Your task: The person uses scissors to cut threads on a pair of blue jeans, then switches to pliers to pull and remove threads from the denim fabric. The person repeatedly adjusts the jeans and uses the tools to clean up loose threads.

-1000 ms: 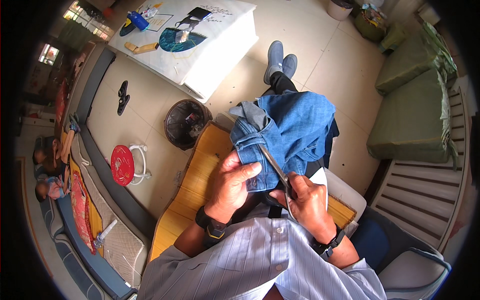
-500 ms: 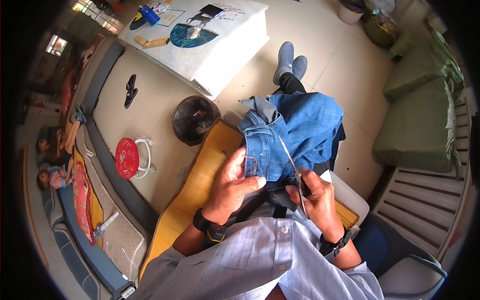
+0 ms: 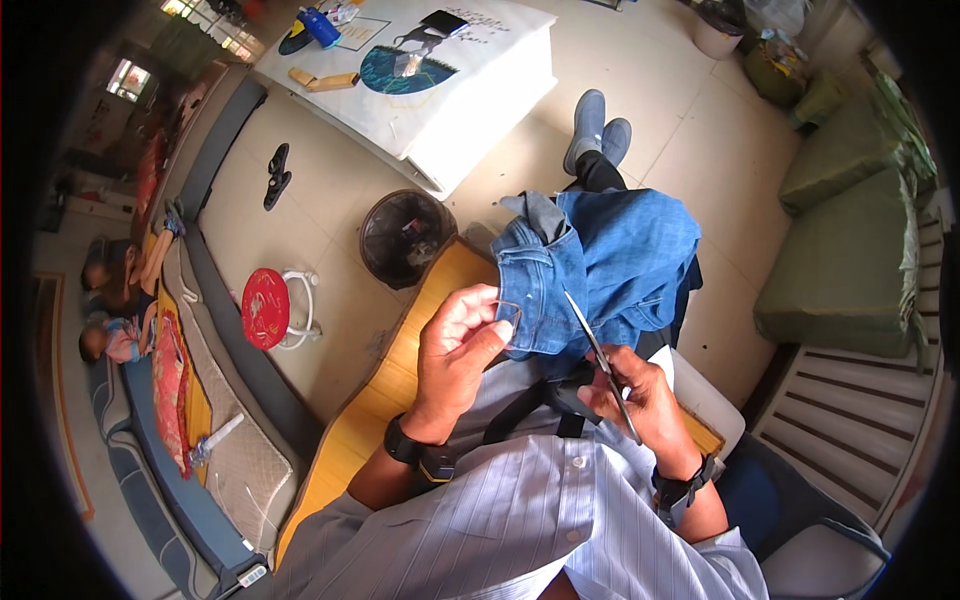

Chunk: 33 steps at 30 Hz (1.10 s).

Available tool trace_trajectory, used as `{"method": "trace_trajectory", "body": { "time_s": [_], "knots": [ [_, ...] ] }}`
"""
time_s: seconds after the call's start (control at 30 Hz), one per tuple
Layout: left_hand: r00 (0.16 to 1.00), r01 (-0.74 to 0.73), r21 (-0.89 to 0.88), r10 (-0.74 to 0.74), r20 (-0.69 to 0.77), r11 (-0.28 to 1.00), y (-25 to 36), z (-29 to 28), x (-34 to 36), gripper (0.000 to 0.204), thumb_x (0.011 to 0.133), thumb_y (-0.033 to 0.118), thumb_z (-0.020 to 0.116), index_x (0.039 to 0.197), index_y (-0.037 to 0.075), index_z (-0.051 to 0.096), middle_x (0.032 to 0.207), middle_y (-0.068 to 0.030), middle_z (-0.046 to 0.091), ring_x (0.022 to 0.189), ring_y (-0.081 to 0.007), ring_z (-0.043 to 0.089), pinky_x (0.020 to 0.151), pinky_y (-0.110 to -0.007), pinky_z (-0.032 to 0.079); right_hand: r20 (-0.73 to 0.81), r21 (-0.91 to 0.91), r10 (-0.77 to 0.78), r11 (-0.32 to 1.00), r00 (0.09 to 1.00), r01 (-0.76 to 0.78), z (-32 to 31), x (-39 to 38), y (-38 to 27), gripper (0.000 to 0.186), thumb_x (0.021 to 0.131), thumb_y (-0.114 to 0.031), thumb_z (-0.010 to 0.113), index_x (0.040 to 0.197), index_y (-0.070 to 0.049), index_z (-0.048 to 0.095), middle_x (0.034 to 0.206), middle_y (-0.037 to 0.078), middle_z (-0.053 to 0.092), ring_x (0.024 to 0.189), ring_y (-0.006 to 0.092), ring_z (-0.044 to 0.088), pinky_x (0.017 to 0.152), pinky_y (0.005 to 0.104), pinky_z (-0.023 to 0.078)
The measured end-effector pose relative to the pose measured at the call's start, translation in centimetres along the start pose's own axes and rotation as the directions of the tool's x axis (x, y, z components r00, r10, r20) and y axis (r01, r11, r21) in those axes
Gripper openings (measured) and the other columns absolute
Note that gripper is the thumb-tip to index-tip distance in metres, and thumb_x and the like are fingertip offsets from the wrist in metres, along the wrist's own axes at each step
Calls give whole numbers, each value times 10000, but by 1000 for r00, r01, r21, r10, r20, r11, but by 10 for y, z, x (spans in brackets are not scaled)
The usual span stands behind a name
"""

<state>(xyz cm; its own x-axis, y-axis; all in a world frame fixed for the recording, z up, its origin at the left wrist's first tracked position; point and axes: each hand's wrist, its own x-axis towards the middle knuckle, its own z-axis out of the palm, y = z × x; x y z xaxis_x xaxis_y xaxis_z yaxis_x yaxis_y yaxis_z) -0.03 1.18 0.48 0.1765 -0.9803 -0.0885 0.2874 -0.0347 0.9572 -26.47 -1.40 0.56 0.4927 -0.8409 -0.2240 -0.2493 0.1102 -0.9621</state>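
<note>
The denim garment [image 3: 640, 235] lay mid-frame. At its waistband [image 3: 522, 278], my left hand [image 3: 450, 360] pinched a brown strand [image 3: 519, 309], its ends unclear; my right hand [image 3: 643, 398] gripped scissors [image 3: 598, 352], handles part-hidden, blade tips [image 3: 569, 296] farther right than earlier.

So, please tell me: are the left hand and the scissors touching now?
Apart. The head view shows a clear stretch of the blue jeans between the left hand and the scissors.
</note>
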Motion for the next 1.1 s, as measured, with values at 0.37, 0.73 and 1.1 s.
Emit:
{"method": "trace_trajectory", "body": {
  "time_s": [0.37, 0.73, 1.1],
  "knots": [
    [997, -51, 52, 49, 51, 997, 14, 0, 2, 486, 1054, 18, 594, 1521, -34, 469, 1164, -89, 688, 981, -116, 651, 873, -278, 559, 374, 357, 77, 908, 924, -220, -10, 5, 0, 398, 904, -158, 868, 1238, -14, 704, 891, -10, 652, 817, 80, 602, 750, 260, 484],
    [985, -170, 347, 145, 96, 922, 17, -2, 2, 441, 1020, -11, 615, 1460, -7, 584, 975, 33, 547, 840, -41, 478, 772, -197, 420, 580, 542, 66, 713, 812, -445, -15, 12, -1, 369, 962, -251, 796, 1228, -9, 711, 853, 17, 659, 730, 106, 616, 668, 261, 496],
    [993, -107, 373, 80, 87, 922, 16, -8, 2, 390, 1015, 31, 665, 1398, -24, 625, 1065, 10, 636, 939, -60, 558, 892, -229, 458, 538, 659, 34, 606, 842, -446, 2, 14, 6, 507, 940, -337, 795, 1225, 69, 690, 827, 71, 690, 644, 119, 592, 585, 245, 465]
  ]
}}
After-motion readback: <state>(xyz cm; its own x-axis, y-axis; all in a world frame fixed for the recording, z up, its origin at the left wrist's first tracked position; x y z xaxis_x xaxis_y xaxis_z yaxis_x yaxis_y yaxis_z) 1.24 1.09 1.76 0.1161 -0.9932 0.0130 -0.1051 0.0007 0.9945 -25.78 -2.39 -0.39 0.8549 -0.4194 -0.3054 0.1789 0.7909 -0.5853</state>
